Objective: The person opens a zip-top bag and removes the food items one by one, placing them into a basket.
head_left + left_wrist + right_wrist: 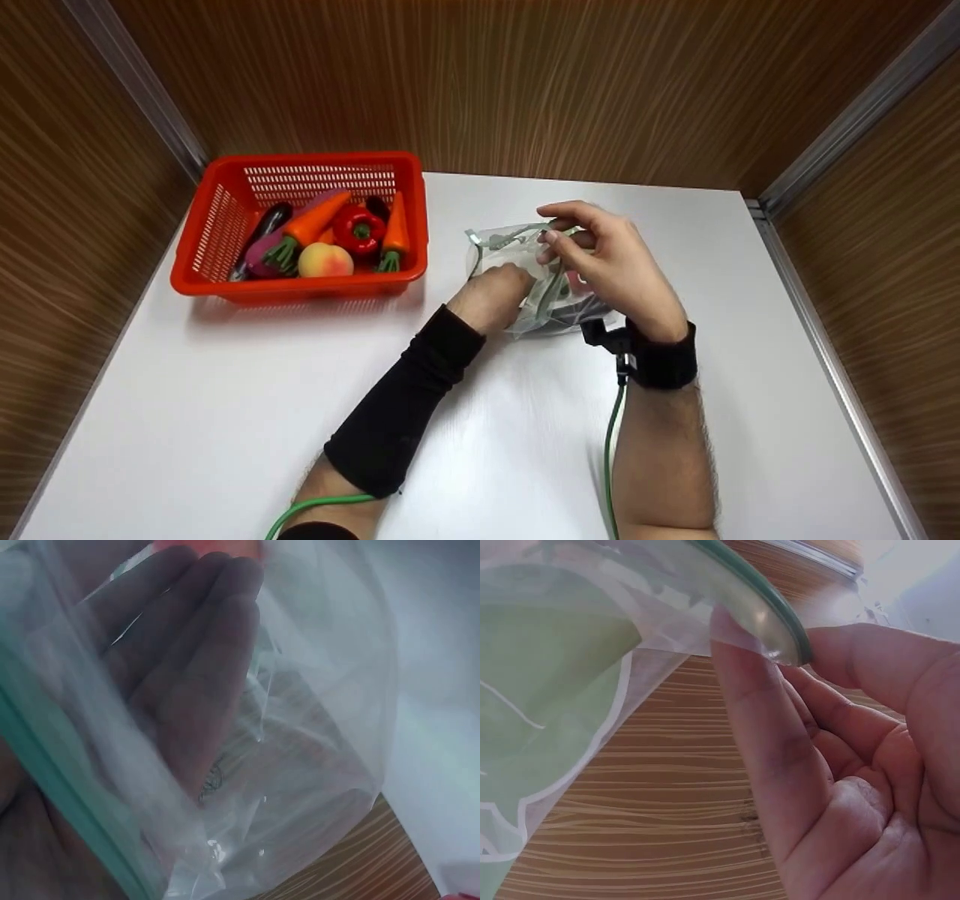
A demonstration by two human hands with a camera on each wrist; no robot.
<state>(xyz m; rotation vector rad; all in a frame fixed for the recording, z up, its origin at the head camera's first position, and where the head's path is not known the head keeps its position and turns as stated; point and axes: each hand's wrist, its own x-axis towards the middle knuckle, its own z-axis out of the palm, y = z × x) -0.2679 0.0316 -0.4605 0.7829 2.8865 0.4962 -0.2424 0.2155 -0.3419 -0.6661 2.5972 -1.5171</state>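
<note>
A clear zip bag (546, 306) with a green seal strip and a pale green print lies on the table, its mouth spread. My left hand (495, 296) reaches into it; in the left wrist view, its fingers (187, 664) lie extended behind the clear plastic. Just past those fingertips shows a reddish-orange item (229, 546), mostly hidden. My right hand (622, 262) pinches the bag's rim between thumb and index finger, by the green strip (784, 615) in the right wrist view.
At the back left stands a red plastic basket (300, 287). In it are carrots (319, 221), a red bell pepper (358, 229), a peach (325, 260) and an eggplant (271, 220). Wood-patterned panels (480, 90) wall the white table (300, 375). Green cables (611, 450) run along both arms.
</note>
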